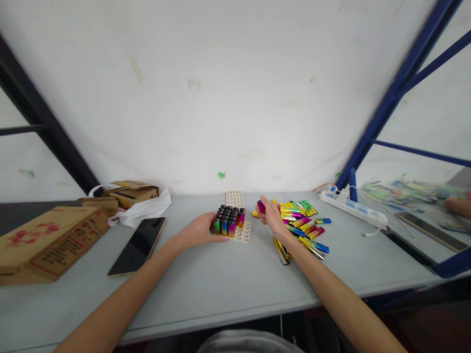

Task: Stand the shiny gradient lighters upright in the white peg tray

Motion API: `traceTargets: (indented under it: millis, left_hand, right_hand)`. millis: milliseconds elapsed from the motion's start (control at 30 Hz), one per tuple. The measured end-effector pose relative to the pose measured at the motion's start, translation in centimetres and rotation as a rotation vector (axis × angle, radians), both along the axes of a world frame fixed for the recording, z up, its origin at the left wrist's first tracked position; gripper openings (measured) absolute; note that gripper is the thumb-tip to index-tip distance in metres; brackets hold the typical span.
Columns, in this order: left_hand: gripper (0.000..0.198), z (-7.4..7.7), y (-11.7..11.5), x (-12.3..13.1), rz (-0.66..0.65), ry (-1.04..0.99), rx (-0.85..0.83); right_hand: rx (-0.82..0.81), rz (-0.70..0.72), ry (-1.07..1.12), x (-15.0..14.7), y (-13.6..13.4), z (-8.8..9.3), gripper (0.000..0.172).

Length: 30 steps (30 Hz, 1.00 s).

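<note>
Black-topped lighters (228, 221) with shiny rainbow bodies stand upright in close rows in a white tray with round holes (243, 232). The holes at the tray's right end show bare. My left hand (202, 230) is closed around the left side of this block, its thumb along the front edge; the exact finger contact is partly hidden. Between the fingers of my right hand (270, 215) is a purple lighter (261, 206), raised just right of the tray. Under and beside that hand lies a loose pile of shiny multicoloured lighters (303, 228), partly covered by my forearm.
Behind the block is a second white holed tray (234, 198). A dark tablet (139, 245), a white bag (143, 208) and cardboard boxes (55, 240) lie left. A power strip (353, 210) sits right. Beyond the blue frame (390, 98), another person's hand (458, 206) shows.
</note>
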<state>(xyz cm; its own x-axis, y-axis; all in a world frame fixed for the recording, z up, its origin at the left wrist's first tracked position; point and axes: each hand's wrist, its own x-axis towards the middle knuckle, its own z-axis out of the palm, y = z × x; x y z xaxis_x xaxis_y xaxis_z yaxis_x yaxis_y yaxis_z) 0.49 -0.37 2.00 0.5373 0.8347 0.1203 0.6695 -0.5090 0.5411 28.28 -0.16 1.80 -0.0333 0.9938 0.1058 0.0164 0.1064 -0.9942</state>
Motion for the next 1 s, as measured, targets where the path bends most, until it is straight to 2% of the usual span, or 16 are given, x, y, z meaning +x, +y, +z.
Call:
traceTargets:
  millis: [100, 200, 400, 500, 767, 1000]
  left_hand:
    - [0.064, 0.2, -0.1, 0.1, 0.015, -0.001, -0.006]
    - [0.065, 0.2, -0.2, 0.1, -0.005, -0.02, 0.014]
    - [0.065, -0.1, 0.0, -0.1, -0.024, -0.054, 0.007]
    - [0.065, -0.1, -0.1, -0.1, -0.006, -0.039, 0.019]
    - [0.066, 0.0, -0.3, 0.0, -0.021, -0.074, 0.007]
    - [0.067, 0.0, -0.3, 0.0, -0.013, -0.045, 0.008]
  right_hand:
    - [0.116, 0.097, -0.008, 0.1, -0.4, 0.6, 0.067]
    - [0.222, 0.158, -0.128, 0.3, -0.9, 1.0, 0.062]
    - [0.476, 0.081, -0.573, 0.7, -1.6, 1.4, 0.043]
    - [0.483, 0.106, -0.672, 0.9, -1.6, 1.1, 0.036]
    - [0.428, 0.261, -0.667, 0.9, -1.3, 0.1, 0.029]
    - [0.497, 0.219, -0.763, 0.4, -1.2, 0.1, 0.025]
